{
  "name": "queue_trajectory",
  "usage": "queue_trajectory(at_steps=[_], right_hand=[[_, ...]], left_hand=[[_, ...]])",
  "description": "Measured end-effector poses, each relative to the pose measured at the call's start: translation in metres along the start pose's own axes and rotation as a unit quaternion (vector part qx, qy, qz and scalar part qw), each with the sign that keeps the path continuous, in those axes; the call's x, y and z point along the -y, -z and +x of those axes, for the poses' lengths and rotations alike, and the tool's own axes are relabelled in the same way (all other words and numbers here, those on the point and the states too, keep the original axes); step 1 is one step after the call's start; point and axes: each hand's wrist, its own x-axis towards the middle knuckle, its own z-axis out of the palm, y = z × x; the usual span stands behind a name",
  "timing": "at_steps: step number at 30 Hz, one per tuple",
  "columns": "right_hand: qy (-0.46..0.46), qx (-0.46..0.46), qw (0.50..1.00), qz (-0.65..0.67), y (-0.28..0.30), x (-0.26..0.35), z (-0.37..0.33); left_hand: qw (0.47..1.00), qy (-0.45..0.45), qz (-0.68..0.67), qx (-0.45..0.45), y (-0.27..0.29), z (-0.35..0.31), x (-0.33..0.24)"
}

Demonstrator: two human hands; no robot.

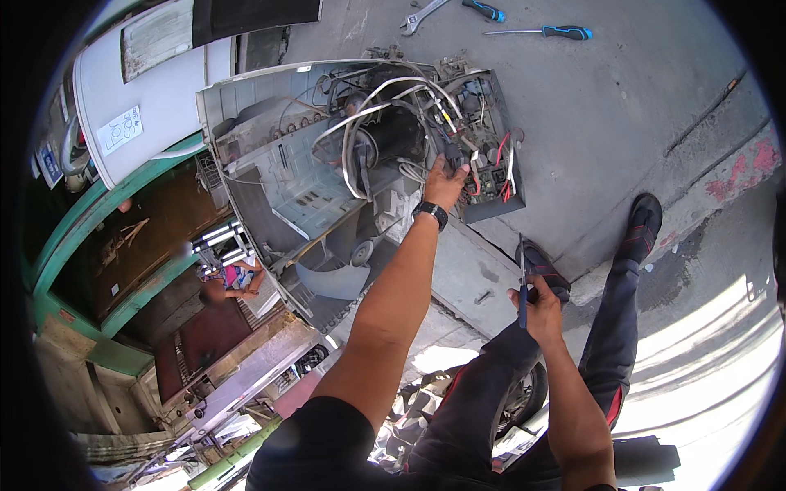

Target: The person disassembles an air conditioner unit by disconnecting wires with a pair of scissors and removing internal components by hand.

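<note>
My left hand (444, 185) reaches into an opened metal appliance housing (286, 184). Its fingers close around something dark among the wires, which I cannot make out. Beside these fingers lie a black cylindrical motor or compressor (393, 135), a looping pale cable (350, 155) and a crowded electrical compartment with red and white wires (506, 168). Lower and to the right, my right hand (540, 311) is wrapped around a slim blue-handled tool (522, 304), its narrow metal end pointing away from me. That tool is apart from the appliance, above my shoe.
An adjustable wrench (422, 15) and two blue-and-black screwdrivers, one with a long shaft (565, 33), lie on the concrete floor beyond. A white cabinet (155, 98) stands at left. Another person (233, 288) sits there. My feet (645, 221) are at a curb on the right.
</note>
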Motion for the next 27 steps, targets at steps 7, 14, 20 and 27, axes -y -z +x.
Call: queue_trajectory(at_steps=[7,14,20,27], right_hand=[[-0.002,0.006,1.0,-0.001,-0.006,-0.021,0.0],[-0.011,0.011,0.999,-0.031,-0.008,-0.029,0.001],[-0.023,0.008,0.999,-0.031,-0.012,-0.025,0.002],[-0.043,0.007,0.999,-0.029,-0.02,-0.054,0.006]], left_hand=[[0.985,0.028,-0.103,0.134,0.028,-0.004,-0.002],[0.968,0.056,-0.226,0.093,0.041,-0.021,0.023],[0.932,0.105,-0.345,0.045,0.039,-0.011,0.04],[0.91,0.092,-0.401,0.049,0.031,-0.007,0.06]])
